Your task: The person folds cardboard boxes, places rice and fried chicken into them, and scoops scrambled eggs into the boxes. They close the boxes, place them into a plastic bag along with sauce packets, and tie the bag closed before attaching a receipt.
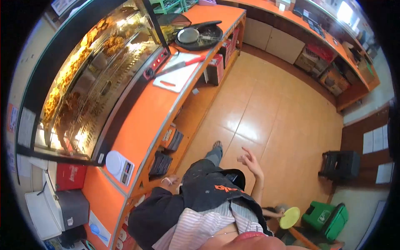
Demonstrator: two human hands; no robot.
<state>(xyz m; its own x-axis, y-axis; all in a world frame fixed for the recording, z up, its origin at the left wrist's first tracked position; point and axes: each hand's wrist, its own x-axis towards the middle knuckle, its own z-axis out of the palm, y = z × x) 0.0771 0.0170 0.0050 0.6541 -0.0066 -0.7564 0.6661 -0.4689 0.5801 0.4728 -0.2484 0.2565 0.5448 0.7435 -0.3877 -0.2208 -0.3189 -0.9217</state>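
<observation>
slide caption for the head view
Empty right hand above the tiled floor; a knife lies across a white board on the orange counter.

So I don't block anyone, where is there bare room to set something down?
Bare orange counter runs between the white cutting board and the white scale, alongside the glass cabinet. The tiled floor ahead of the right hand is bare too. Crowded: the board, under a knife; the black pan and strainer beyond; past the scale, a red box and grey box.
</observation>
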